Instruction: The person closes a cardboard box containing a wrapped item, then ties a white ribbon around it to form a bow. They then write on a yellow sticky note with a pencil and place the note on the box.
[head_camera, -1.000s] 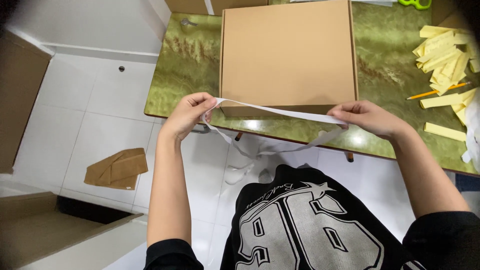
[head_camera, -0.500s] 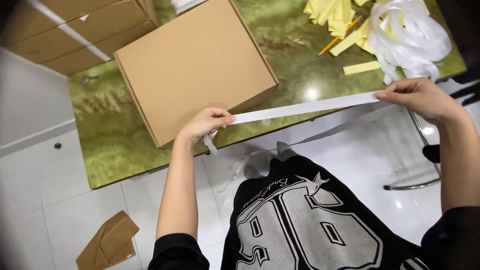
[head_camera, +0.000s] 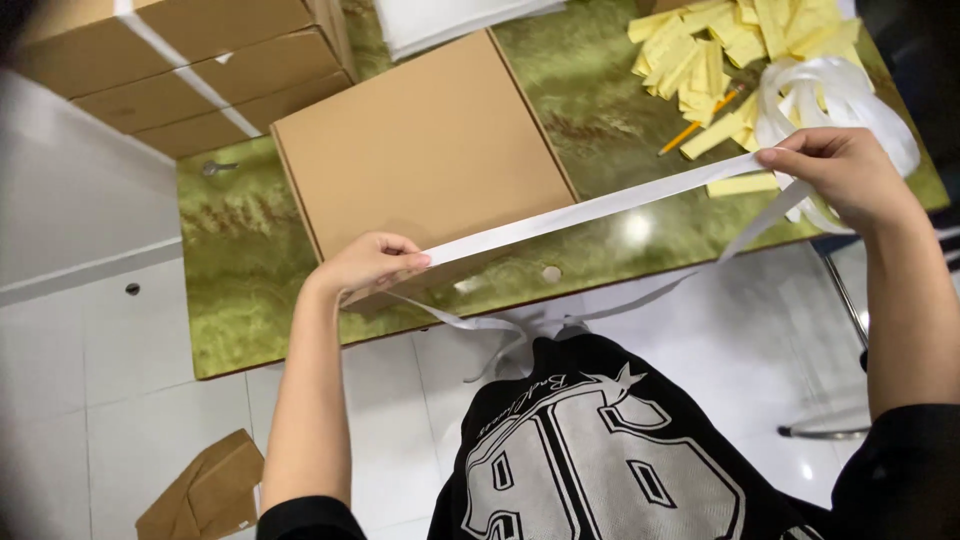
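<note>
A flat brown cardboard box lies on a green marbled table. My left hand pinches one end of a long white ribbon at the box's near edge. My right hand holds the same ribbon further along, off to the right above the table edge, so the strip is stretched taut between both hands. Loose ribbon ends hang down in front of my black printed shirt.
Yellow paper strips and an orange pencil lie at the table's back right beside a heap of white ribbon. Taped brown cartons stand at back left. A folded cardboard piece lies on the white tiled floor.
My right hand has drawn the ribbon out further to the right, lengthening the taut stretch. The view has swung left and tilted, showing the cartons at back left.
</note>
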